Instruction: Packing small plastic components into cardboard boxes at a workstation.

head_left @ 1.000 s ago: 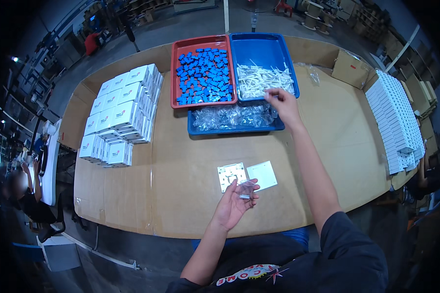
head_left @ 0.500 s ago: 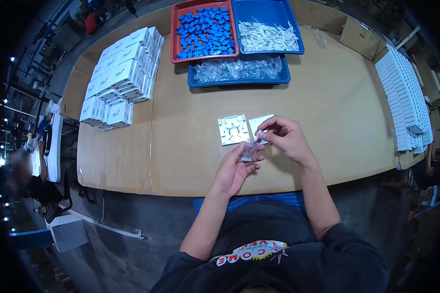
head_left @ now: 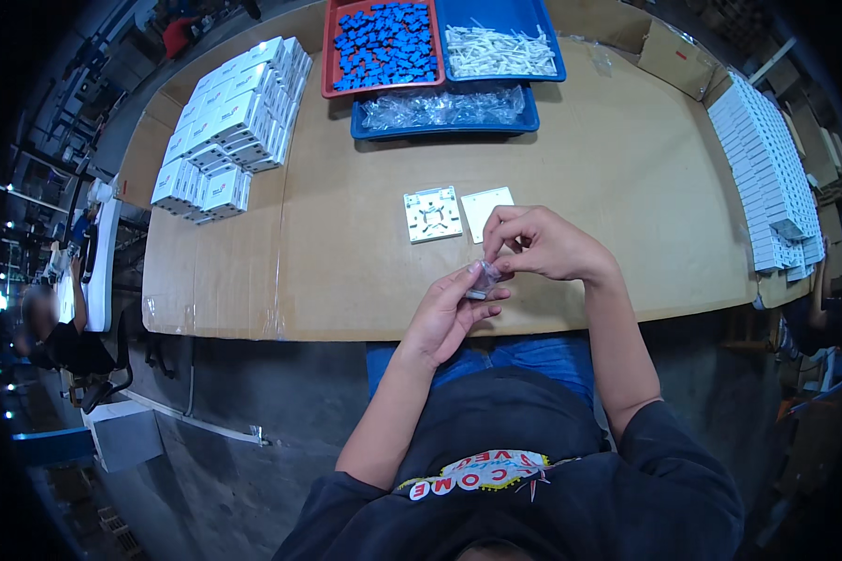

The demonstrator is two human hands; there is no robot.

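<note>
A small clear plastic bag (head_left: 483,280) with something whitish inside is pinched between the thumb and fingers of my left hand (head_left: 442,316), near the table's front edge. My right hand (head_left: 554,245) comes in from the right, its thumb and forefinger closed together at the top of the bag. Whatever those fingertips grip is too small to make out. Just beyond my hands lies a square white plastic tray-like piece (head_left: 432,215) with moulded clips inside. Beside it on the right is a flat white square plate (head_left: 485,207), its near corner partly covered by my right hand.
At the back stand a red tray (head_left: 384,88) of blue plastic parts, a blue tray (head_left: 559,71) of white slender pieces, and another blue tray (head_left: 444,132) of clear bags. White boxes (head_left: 225,122) are stacked left, white pieces (head_left: 758,168) right. A person (head_left: 56,327) sits far left.
My right hand has brought its pinched fingers down to the top of the bag; the white bit seen between them before is now hidden. The whole view has shifted slightly.
</note>
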